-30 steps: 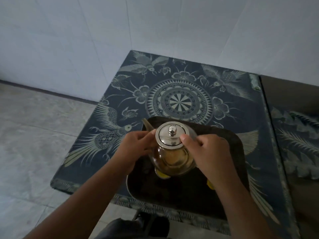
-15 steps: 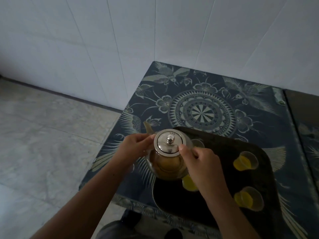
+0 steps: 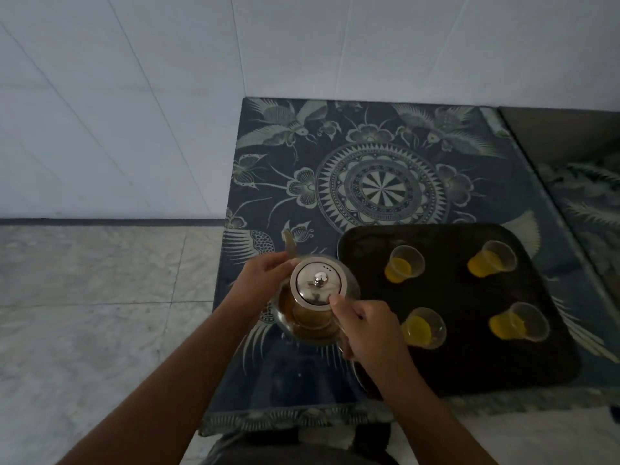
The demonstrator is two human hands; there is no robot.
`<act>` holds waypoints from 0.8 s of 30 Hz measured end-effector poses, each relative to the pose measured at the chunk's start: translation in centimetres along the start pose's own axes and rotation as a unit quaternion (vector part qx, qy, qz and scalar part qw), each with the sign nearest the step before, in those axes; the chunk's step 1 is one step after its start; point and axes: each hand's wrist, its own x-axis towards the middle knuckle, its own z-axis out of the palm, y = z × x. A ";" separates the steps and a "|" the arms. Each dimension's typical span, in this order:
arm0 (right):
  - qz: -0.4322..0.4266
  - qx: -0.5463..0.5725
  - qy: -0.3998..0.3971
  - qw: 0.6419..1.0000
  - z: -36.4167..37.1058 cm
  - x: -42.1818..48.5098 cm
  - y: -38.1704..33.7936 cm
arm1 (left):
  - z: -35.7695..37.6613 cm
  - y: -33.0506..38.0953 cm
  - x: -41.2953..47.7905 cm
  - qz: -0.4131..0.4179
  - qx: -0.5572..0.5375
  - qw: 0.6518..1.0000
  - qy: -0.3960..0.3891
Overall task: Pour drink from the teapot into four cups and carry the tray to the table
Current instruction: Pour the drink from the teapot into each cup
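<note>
Both hands on the round glass teapot with the steel lid (image 3: 317, 298), just left of the dark rectangular tray (image 3: 469, 360).

Right hand (image 3: 367, 330): fingers curled closed around the handle side of the pot, thumb tip pressing the lid's near edge, forearm coming in from bottom right. Left hand (image 3: 260, 280): fingers narrow, tips touching the pot's far-left side by the spout; can't tell if it actually grips. Pot upright over the blue patterned cloth (image 3: 369, 156), amber liquid inside; can't tell if it rests on the cloth. Right of the right-hand fingers: four clear plastic cups (image 3: 404, 268) on the tray, each with yellow drink.
</note>
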 end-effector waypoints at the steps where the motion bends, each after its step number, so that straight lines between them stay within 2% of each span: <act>1: 0.022 0.023 -0.001 0.999 0.9 -0.1 0.1 | -0.3 -0.3 0.4 -0.002 0.005 1.000 -0.011; 5: 0.097 0.096 -0.021 0.990 3.3 -0.3 0.6 | -1.5 -1.2 1.8 -0.012 0.029 0.999 -0.041; 11: 0.085 0.100 -0.016 0.991 5.0 -0.7 1.3 | -1.8 -2.1 2.7 -0.019 0.038 0.997 -0.066; 24: 0.084 0.125 -0.036 0.988 6.5 -0.6 1.3 | -2.2 -3.6 3.7 -0.023 0.010 0.999 -0.043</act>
